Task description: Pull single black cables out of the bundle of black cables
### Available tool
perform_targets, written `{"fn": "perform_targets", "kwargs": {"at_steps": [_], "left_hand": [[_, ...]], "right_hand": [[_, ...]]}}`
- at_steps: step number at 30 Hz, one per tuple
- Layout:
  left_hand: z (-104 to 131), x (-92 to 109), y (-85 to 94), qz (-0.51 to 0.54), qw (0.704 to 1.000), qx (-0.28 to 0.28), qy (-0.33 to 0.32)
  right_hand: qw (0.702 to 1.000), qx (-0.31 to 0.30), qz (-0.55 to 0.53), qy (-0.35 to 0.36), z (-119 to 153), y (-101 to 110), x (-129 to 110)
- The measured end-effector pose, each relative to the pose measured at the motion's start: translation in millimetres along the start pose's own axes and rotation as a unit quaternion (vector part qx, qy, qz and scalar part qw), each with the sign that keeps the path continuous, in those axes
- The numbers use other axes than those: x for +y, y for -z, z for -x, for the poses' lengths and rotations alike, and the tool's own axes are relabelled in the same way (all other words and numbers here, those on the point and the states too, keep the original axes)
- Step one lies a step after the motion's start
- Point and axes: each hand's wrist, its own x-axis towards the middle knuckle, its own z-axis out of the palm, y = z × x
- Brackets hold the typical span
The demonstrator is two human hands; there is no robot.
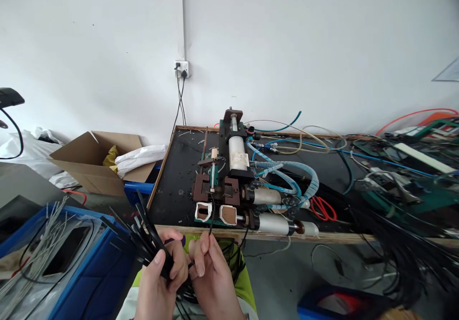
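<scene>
Wrapped in my left hand (163,272) is a bundle of black cables (141,236), their ends fanning out to the upper left. My right hand (213,274), close beside it at the table's front edge, pinches a single black cable (212,222) between thumb and fingers. That cable runs up between two white-rimmed brown blocks (228,215) toward the brown clamp jaws (231,191) of a pneumatic machine (238,153). Whether its tip touches the jaws is too small to tell. More black cable hangs below both hands over the lap.
Left of my hands stands a blue bin (93,262) with grey wires (36,258). An open cardboard box (96,181) lies behind it. Blue air hoses (304,167) and a large pile of black cables (390,238) spread to the right on the black table (172,181).
</scene>
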Motion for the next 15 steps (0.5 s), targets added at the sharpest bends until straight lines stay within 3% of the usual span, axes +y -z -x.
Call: {"fn": "perform_targets", "kwargs": {"at_steps": [3, 5, 10, 12, 15], "left_hand": [[-3.6, -0.4, -2.6, -0.058, 0.997, 0.048, -0.009], [-6.1, -0.7, -4.8, -0.127, 0.988, 0.084, 0.003], [-4.9, -2.1, -9.2, -0.23, 0.967, 0.104, 0.04], [-3.7, -2.4, -10.8, -0.227, 0.967, 0.11, 0.027], [-5.3, -1.5, -11.9, -0.239, 0.963, 0.122, -0.009]], "right_hand": [[0.998, -0.007, 0.053, 0.032, 2.8, 2.2, 2.2], [0.984, -0.033, 0.166, 0.047, 8.3, 7.3, 3.6], [0.894, -0.026, 0.444, 0.061, 26.3, 18.1, -5.1], [0.875, -0.019, 0.481, 0.062, 31.3, 18.7, -11.9], [0.872, -0.041, 0.487, 0.021, 34.3, 18.7, -19.0]]}}
